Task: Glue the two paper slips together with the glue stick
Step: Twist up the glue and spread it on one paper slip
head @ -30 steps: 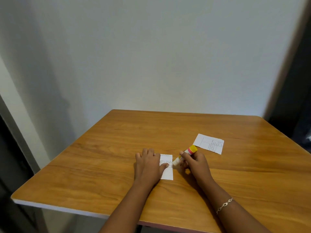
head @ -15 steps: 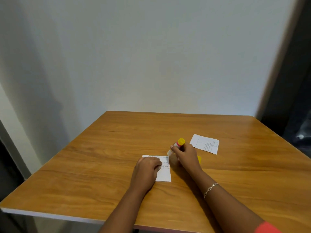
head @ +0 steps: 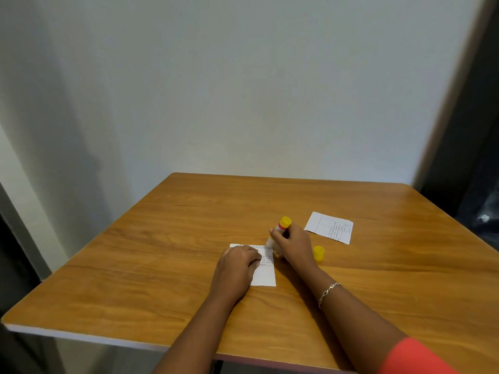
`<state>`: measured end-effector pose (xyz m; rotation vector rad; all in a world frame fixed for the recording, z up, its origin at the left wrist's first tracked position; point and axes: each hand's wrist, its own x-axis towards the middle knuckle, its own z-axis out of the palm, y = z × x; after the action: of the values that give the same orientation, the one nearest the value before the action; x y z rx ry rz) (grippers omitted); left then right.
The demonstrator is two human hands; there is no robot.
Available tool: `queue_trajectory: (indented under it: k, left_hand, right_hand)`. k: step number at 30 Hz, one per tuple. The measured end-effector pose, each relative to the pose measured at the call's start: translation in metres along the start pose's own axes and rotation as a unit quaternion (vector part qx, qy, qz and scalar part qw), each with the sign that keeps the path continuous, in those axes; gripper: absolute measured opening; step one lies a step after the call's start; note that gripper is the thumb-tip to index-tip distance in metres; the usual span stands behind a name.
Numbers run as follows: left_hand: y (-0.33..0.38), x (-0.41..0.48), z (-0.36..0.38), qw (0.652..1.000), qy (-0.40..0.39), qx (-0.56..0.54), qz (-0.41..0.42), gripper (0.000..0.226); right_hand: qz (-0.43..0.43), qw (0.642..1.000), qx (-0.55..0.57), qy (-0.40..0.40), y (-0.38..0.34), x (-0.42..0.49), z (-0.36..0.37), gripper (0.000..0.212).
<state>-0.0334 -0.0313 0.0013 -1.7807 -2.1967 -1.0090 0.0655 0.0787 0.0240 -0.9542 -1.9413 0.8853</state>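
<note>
A white printed paper slip lies flat on the wooden table, and my left hand presses down on its left part with curled fingers. My right hand grips a white glue stick with a yellow and pink end pointing up; its lower tip touches the slip's far right corner. The yellow cap stands on the table just right of my right hand. A second printed slip lies further back right, apart from both hands.
A pale wall rises directly behind the table's far edge. A dark opening and dark objects stand to the right of the table. The near table edge has a white rim.
The glue stick has tilted more upright and its tip has moved to the slip's far corner. The yellow cap now shows on the table beside my right hand. My left hand has curled.
</note>
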Motion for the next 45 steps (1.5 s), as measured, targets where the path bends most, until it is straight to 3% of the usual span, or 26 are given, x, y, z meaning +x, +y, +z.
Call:
queue_trajectory:
  k: [29, 45]
  left_hand:
    - [-0.001, 0.001, 0.0, 0.999, -0.011, -0.026, -0.02, 0.015]
    - [-0.001, 0.001, 0.0, 0.999, -0.027, -0.018, -0.039, 0.016]
  right_hand:
    - [-0.028, 0.999, 0.02, -0.022, -0.002, -0.047, -0.016, 0.027]
    - [-0.035, 0.997, 0.037, -0.053, -0.005, -0.062, -0.023, 0.021]
